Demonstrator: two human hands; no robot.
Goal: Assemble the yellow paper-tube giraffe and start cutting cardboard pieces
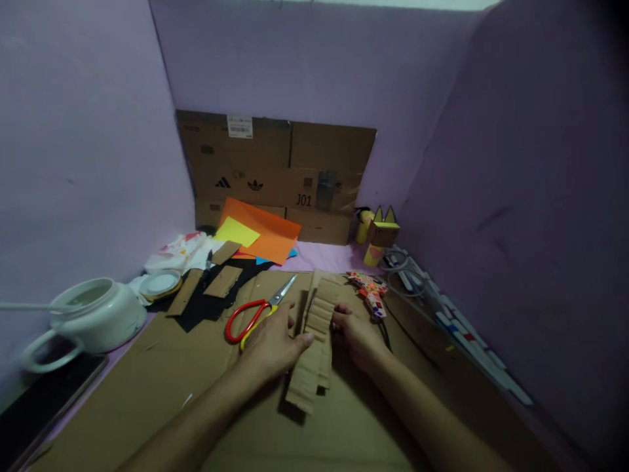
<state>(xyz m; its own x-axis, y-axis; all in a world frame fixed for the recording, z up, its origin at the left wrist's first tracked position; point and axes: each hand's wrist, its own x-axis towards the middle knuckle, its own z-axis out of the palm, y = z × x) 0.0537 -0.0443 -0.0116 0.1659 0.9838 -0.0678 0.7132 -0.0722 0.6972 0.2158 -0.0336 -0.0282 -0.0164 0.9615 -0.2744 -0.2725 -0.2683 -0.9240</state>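
Note:
A creased strip of brown cardboard (322, 318) is held between both hands above the cardboard sheet, with another cardboard layer partly behind it. My left hand (275, 344) grips its left edge, the thumb lying on the front face. On the other side, my right hand (356, 331) pinches the right edge with its fingertips partly hidden behind the strip. Scissors with red and yellow handles (246, 322) lie beside my left hand, their blades pointing away and slightly parted.
A white pot (101, 318) and a dark flat device (54, 387) sit at left. Cardboard scraps (223, 282) and orange paper (268, 229) lie farther back. A patterned piece (371, 292), cat-like figure (382, 236) and cables (407, 278) are at right; a large cardboard panel (270, 157) stands behind.

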